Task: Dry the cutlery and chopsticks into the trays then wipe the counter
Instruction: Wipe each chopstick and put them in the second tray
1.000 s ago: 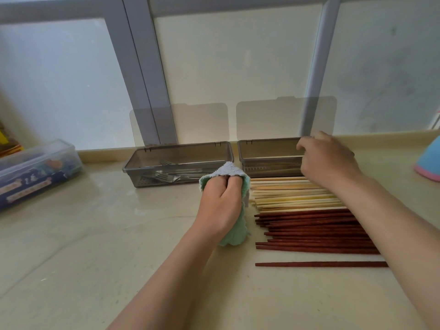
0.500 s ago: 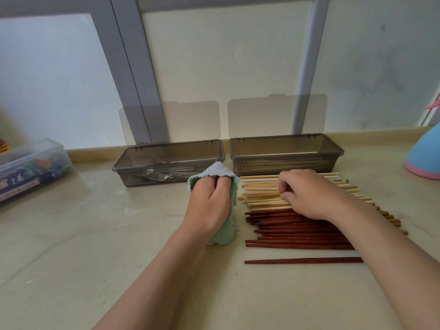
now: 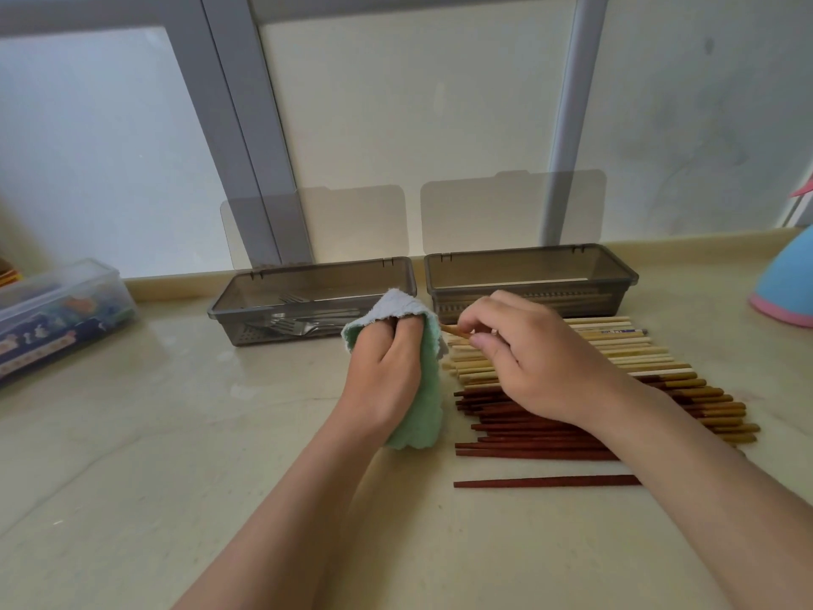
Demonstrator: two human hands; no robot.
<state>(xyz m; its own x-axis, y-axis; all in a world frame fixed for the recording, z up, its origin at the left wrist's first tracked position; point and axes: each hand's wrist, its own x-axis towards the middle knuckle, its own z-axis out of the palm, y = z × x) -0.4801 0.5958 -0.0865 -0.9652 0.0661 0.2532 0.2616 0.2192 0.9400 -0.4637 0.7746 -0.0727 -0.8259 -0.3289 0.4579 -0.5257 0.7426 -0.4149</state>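
My left hand (image 3: 387, 376) grips a green cloth (image 3: 418, 429) upright on the counter. Just to its right, my right hand (image 3: 532, 358) pinches the tip of a pale wooden chopstick (image 3: 455, 331) lifted toward the cloth. Under that hand lie rows of pale chopsticks (image 3: 616, 345) and, nearer me, dark red chopsticks (image 3: 528, 433); one red chopstick (image 3: 545, 481) lies apart in front. Behind stand two grey trays with lids raised: the left tray (image 3: 228, 310) holds forks (image 3: 308, 323), the right tray (image 3: 624, 279) holds a few chopsticks.
A clear plastic box (image 3: 57, 310) with colourful contents sits at the far left. A blue and pink object (image 3: 787, 284) stands at the right edge. Frosted window panes with grey frames rise behind the trays. The beige counter (image 3: 154, 455) spreads out on the left.
My right hand came back from the right tray to the pale chopsticks and picked one up by its tip. The left hand with the cloth stayed put.
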